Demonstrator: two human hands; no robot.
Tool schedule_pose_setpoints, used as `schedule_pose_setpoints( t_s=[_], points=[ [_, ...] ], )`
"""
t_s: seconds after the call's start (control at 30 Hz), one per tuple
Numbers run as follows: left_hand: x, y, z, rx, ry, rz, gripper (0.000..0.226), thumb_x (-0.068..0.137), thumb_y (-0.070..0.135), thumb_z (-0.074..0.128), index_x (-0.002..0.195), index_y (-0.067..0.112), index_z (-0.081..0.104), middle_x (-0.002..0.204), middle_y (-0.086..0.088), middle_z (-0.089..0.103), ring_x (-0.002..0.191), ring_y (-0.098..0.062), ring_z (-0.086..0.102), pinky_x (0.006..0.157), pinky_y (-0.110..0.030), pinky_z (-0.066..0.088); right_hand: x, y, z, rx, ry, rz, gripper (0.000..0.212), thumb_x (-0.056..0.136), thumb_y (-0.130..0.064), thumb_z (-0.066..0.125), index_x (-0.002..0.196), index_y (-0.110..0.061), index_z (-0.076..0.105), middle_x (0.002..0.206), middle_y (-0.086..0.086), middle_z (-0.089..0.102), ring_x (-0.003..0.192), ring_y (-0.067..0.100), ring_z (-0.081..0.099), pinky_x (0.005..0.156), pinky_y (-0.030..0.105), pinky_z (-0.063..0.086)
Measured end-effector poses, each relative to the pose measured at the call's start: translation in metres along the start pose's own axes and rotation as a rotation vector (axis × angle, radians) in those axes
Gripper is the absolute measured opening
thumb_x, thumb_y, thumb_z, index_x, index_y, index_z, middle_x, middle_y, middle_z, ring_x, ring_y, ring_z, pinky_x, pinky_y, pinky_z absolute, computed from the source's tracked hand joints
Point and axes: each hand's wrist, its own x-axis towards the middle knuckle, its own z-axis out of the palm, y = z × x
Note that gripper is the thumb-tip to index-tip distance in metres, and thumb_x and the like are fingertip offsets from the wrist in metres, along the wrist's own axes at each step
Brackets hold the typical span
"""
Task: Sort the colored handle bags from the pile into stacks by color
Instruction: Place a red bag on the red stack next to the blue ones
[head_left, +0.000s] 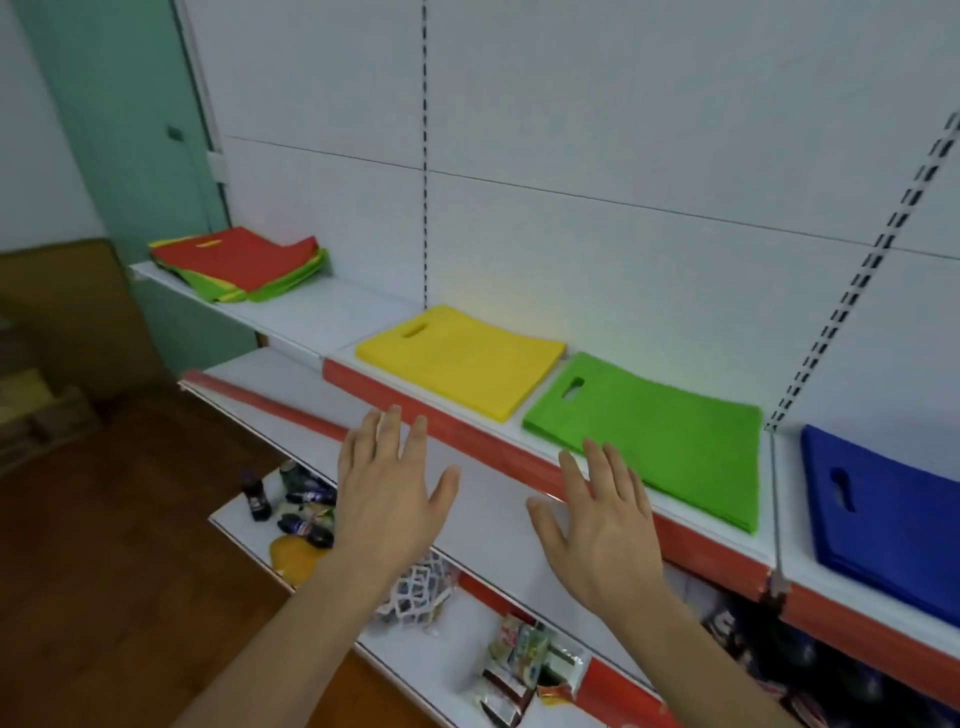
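1. Bags, mixed pile (240, 265): red on top, green and yellow beneath, far left end of shelf (311, 317).
2. Yellow stack (462, 358), green stack (654, 436), blue stack (888, 519): side by side on the same shelf.
3. Left hand (387, 488), right hand (597, 525): fingers spread, holding nothing, in front of the shelf's red edge.
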Motion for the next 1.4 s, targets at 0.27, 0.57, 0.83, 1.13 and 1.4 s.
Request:
schedule_pose_setpoints(
  t_s=[0.27,0.57,0.83,1.13,1.4],
  points=[
    [0.027,-0.115,0.004,0.056,0.002,-0.124,0.074,0.099,0.066,0.034,0.155,0.018,0.044,0.164,-0.015,0.036,0.154,-0.037,0.027,0.123,-0.058,0.027,0.072,-0.106,0.057,0.06,-0.012,-0.144,0.077,0.104,-0.067,0.029,0.154,-0.013,0.049,0.168,0.016,0.033,0.158,0.035,0.022,0.126,0.056,0.024],
    [0.107,-0.23,0.008,0.186,-0.02,-0.205,0.075,0.101,0.067,0.029,0.158,0.02,0.04,0.165,-0.011,0.035,0.157,-0.034,0.022,0.127,-0.055,0.023,0.183,-0.214,0.126,0.203,0.015,-0.258,0.074,0.105,-0.064,0.034,0.152,-0.009,0.052,0.165,0.019,0.037,0.157,0.037,0.025,0.121,0.06,0.032],
    [0.167,-0.323,0.013,0.185,0.001,-0.274,0.073,0.103,0.067,0.023,0.158,0.022,0.039,0.166,-0.009,0.034,0.158,-0.031,0.02,0.127,-0.054,0.022,0.265,-0.296,0.163,0.214,0.004,-0.306,0.074,0.104,-0.063,0.033,0.152,-0.009,0.051,0.164,0.02,0.039,0.156,0.038,0.027,0.123,0.059,0.03],
    [0.243,-0.455,0.031,0.095,0.018,-0.215,0.075,0.102,0.066,0.023,0.158,0.02,0.04,0.165,-0.011,0.037,0.155,-0.032,0.026,0.127,-0.052,0.022,0.341,-0.405,0.212,0.135,0.0,-0.214,0.08,0.103,-0.067,0.027,0.154,-0.01,0.049,0.166,0.019,0.035,0.157,0.037,0.025,0.124,0.058,0.028],
    [0.316,-0.559,0.037,0.077,-0.007,-0.128,0.075,0.101,0.065,0.019,0.157,0.019,0.038,0.162,-0.011,0.039,0.153,-0.033,0.028,0.125,-0.053,0.025,0.386,-0.485,0.235,0.09,0.0,-0.107,0.08,0.103,-0.067,0.026,0.154,-0.011,0.05,0.165,0.018,0.037,0.156,0.037,0.026,0.124,0.057,0.03]
  ],
)
